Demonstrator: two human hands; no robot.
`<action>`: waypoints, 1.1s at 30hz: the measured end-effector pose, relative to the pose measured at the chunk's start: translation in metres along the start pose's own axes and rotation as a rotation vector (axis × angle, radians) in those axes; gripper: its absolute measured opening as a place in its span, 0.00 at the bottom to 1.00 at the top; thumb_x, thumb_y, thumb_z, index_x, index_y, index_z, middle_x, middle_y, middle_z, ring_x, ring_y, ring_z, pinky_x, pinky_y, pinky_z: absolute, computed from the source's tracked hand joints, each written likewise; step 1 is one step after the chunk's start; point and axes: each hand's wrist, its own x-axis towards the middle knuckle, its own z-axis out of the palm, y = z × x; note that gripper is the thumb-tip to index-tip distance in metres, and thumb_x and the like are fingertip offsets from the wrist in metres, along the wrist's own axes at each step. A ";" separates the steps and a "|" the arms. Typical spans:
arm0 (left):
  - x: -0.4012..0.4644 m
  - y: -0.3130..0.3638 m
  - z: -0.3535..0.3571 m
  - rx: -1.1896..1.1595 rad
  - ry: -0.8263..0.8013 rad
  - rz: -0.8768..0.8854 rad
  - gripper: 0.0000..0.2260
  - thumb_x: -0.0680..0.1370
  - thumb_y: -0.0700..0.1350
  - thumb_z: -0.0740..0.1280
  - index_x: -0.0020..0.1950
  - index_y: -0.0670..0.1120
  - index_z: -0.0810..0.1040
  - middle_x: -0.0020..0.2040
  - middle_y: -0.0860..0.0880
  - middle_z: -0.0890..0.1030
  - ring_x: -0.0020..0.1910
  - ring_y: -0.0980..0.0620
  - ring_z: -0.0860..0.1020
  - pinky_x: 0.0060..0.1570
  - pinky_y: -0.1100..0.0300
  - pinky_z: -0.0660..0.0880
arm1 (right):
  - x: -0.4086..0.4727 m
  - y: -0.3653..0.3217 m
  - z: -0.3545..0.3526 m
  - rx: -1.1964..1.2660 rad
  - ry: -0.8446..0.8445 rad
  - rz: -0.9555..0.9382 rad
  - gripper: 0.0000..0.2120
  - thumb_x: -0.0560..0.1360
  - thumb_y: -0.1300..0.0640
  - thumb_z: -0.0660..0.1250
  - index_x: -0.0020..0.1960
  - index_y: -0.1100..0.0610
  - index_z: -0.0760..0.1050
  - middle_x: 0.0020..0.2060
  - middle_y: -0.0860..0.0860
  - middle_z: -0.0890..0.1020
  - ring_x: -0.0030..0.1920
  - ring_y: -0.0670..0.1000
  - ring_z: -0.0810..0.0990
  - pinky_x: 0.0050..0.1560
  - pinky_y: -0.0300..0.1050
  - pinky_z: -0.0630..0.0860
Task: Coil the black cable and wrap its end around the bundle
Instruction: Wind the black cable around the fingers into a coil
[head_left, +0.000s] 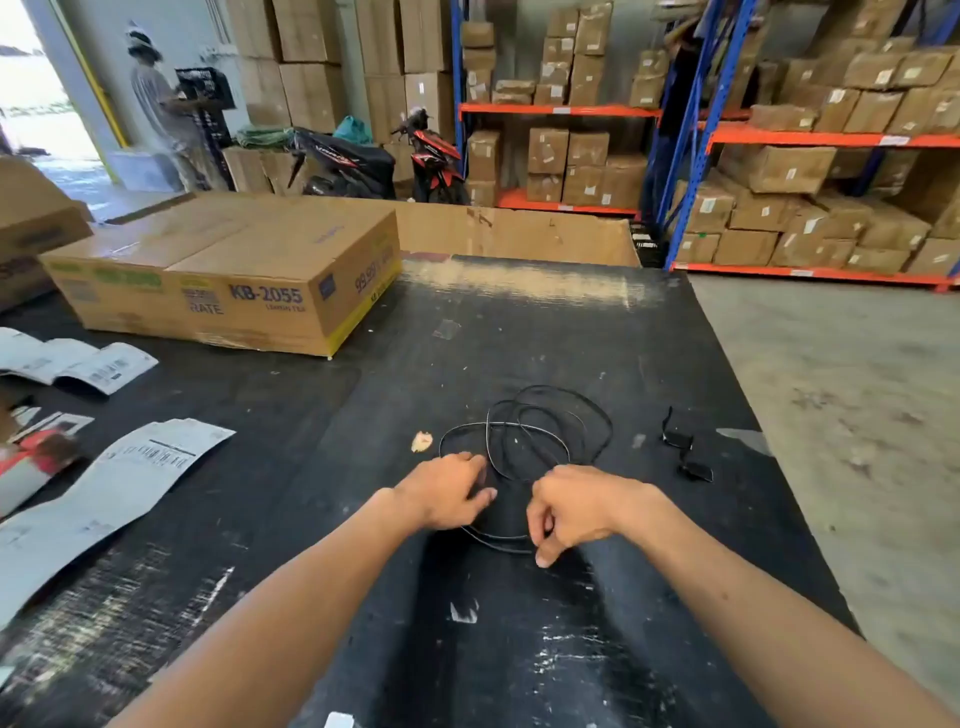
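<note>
Head view: black cable (524, 431) lies in loose, uneven loops on the dark bench (519, 322), spread just ahead of both hands and slightly right of centre. Loops fan away from the person; the near strands run back between the hands and curve under them at the bench's near side, so the bundle's long axis runs roughly near-to-far.

Left hand (447, 493) rests on the near-left edge of the loops, fingers partly curled, touching strands; a firm grip can't be confirmed. Right hand (566, 509) is curled at the near-right edge, fingers pinched around what looks like the near strands; can't tell for sure.

Both hands are about equally near. Judgement: coil isn't formed yet, loops need gathering toward the hands, then the free end gets wrapped. Free end not identifiable.

2 small black pieces (685, 452) sit right of the cable, apart from it. Cardboard box (223, 275) far left, papers (109, 478) left.
</note>
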 end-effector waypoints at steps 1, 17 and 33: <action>-0.001 0.000 0.002 -0.001 -0.030 0.009 0.16 0.79 0.58 0.61 0.55 0.45 0.74 0.56 0.44 0.78 0.56 0.40 0.79 0.53 0.48 0.75 | 0.000 -0.001 0.002 -0.014 -0.027 0.011 0.12 0.64 0.43 0.79 0.45 0.46 0.86 0.42 0.47 0.87 0.45 0.51 0.85 0.46 0.47 0.80; 0.004 0.033 -0.038 -0.967 -0.273 -0.030 0.30 0.78 0.65 0.60 0.45 0.39 0.87 0.40 0.46 0.88 0.36 0.55 0.82 0.42 0.65 0.75 | -0.013 0.035 -0.059 0.449 0.544 -0.160 0.01 0.78 0.48 0.71 0.49 0.44 0.81 0.32 0.40 0.79 0.33 0.40 0.73 0.40 0.35 0.72; 0.016 0.065 -0.097 -1.671 -0.445 0.097 0.28 0.81 0.61 0.60 0.48 0.36 0.84 0.32 0.42 0.83 0.30 0.45 0.81 0.33 0.55 0.79 | -0.016 0.042 -0.068 0.684 0.866 -0.120 0.08 0.81 0.48 0.69 0.54 0.37 0.84 0.48 0.49 0.87 0.51 0.51 0.84 0.58 0.57 0.79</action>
